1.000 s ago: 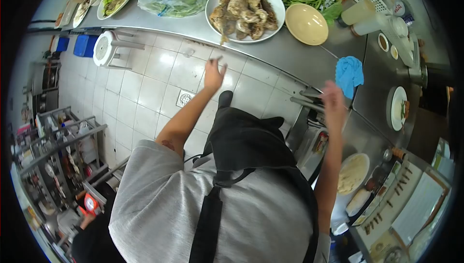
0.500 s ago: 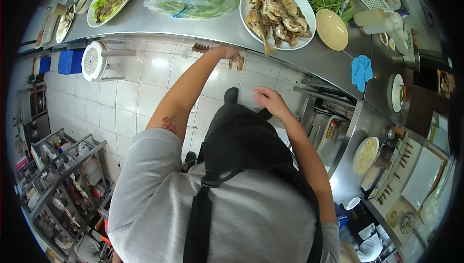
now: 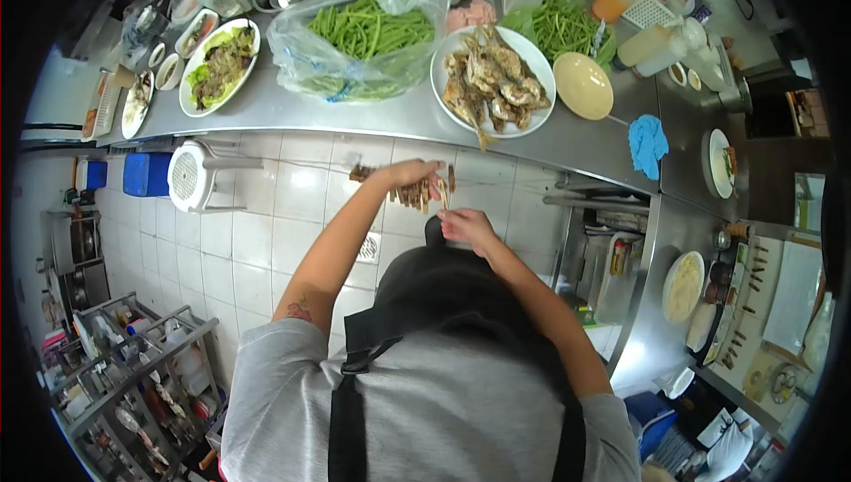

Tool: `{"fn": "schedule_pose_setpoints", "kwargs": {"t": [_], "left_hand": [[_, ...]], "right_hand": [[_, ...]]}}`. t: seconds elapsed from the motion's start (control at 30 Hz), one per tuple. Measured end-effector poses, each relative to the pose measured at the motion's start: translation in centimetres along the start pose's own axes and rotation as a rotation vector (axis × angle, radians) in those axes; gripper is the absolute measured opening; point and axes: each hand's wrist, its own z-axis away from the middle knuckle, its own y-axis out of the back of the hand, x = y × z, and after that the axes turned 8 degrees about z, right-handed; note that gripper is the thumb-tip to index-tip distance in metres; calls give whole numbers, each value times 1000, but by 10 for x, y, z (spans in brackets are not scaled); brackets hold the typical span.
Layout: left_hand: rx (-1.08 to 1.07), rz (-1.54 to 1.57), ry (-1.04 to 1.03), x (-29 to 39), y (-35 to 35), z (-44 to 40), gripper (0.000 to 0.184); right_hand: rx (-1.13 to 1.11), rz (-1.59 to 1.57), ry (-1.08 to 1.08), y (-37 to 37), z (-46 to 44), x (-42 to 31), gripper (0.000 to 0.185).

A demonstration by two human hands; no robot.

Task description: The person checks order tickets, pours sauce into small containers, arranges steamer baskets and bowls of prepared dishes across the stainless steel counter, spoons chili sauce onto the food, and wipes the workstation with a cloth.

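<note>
A row of brown wooden clothespins (image 3: 409, 195) hangs along a thin line in front of the steel counter. My left hand (image 3: 415, 174) reaches over this row, its fingers bent down around a pale clothespin near the row's right end. Just below and to the right, my right hand (image 3: 468, 228) is closed, thumb and fingers pinching the lower end of the same narrow pale piece. The fingers partly cover it, so its outline is not fully seen.
On the steel counter (image 3: 355, 123) stand a plate of fried fish (image 3: 493, 83), bagged green beans (image 3: 368, 30), a beige bowl (image 3: 583, 85) and a blue cloth (image 3: 648, 145). A white stool (image 3: 191, 176) is at left, a metal rack (image 3: 142, 367) lower left.
My right hand, open and apart before, has come up to my left hand and closed on the pale clothespin. The view has tilted up, showing more of the counter.
</note>
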Motion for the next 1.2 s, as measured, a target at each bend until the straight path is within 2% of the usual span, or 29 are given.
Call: {"fn": "schedule_pose_setpoints", "kwargs": {"t": [0.17,0.23,0.27,0.37,0.47,0.53,0.57,0.6,0.63,0.67,0.7,0.73,0.8,0.87,0.97,1.07,1.13,1.17,1.2], "left_hand": [[42,30,-25,-23,6,-18,62],[83,51,-7,-32,9,-32,53],[131,-42,-121,-38,8,-37,51],[321,-197,-411,-70,5,-55,41],[466,-343,-447,-78,1,-58,35],[502,-356,-430,-78,-2,-59,33],[524,-365,-402,-74,-5,-58,32],[577,-516,-447,-77,-2,-63,31],[637,-662,-498,-77,-5,-70,30],[664,-777,-482,-57,-21,-60,31],[709,-887,-460,-36,-38,-44,32],[752,-899,-548,-34,-49,-47,34],[860,-901,-713,-30,-69,-53,37],[728,-775,-612,-23,-89,-62,37],[446,-485,-463,-31,-107,-88,36],[319,-451,-397,-39,-140,-112,33],[277,-477,-325,-40,-160,-120,33],[288,-467,-282,-38,-170,-122,34],[282,-459,-294,-37,-177,-122,35]], "right_hand": [[169,549,-1,23,28,0,33],[267,723,179,58,8,59,31],[332,804,259,75,3,83,30],[610,498,369,105,42,93,32],[689,32,344,150,89,83,24],[711,-370,613,191,117,83,23],[792,-545,691,210,137,76,26],[877,-718,779,231,166,64,28],[945,-812,863,256,196,55,28],[994,-752,1054,290,218,65,21],[1178,-755,976,319,249,63,19],[1267,-698,1060,348,275,67,19],[1734,-635,936,402,323,71,21],[1868,-451,862,449,359,92,20],[1879,-195,657,500,384,120,20],[1938,127,377,536,383,144,21],[1890,236,373,561,371,169,23],[1868,406,278,570,365,182,21],[1697,245,337,619,355,237,19]]}}
